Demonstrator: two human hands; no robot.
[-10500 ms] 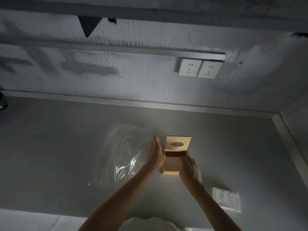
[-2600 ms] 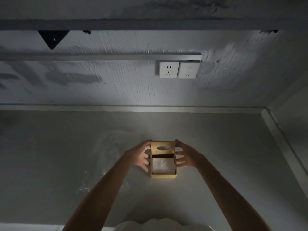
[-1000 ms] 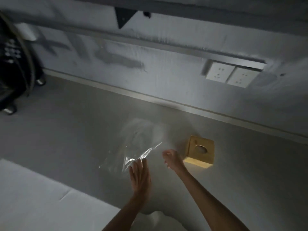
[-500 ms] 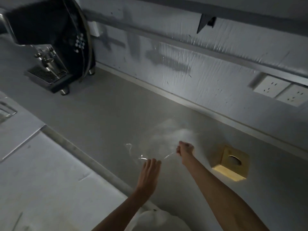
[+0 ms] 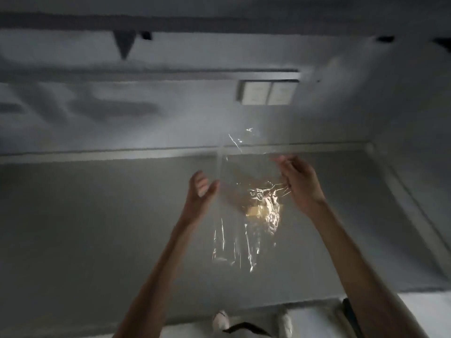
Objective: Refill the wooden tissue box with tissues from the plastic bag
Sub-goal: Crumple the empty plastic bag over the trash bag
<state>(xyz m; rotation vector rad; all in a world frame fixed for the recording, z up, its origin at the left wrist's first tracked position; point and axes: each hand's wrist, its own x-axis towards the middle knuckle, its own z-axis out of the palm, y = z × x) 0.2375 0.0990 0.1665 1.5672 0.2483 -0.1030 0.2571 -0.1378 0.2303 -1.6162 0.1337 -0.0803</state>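
The clear plastic bag (image 5: 244, 215) hangs in the air above the grey counter (image 5: 85, 228), held up between both hands. It is crinkled and see-through, with bright glints along its folds and lower edge, and it looks empty. The left hand (image 5: 201, 191) pinches the bag's left edge between thumb and fingers. The right hand (image 5: 301, 184) grips the right edge, its fingers curled, though blur hides the exact hold. Through the film shows a warm yellow patch, the wooden tissue box (image 5: 261, 208), standing on the counter behind the bag, its outline smeared. Two wall sockets (image 5: 267, 92) sit on the far wall. Half a second earlier the bag lay on the counter with only the right hand closed on it, the left hand open beside it and the box in plain sight to the right.
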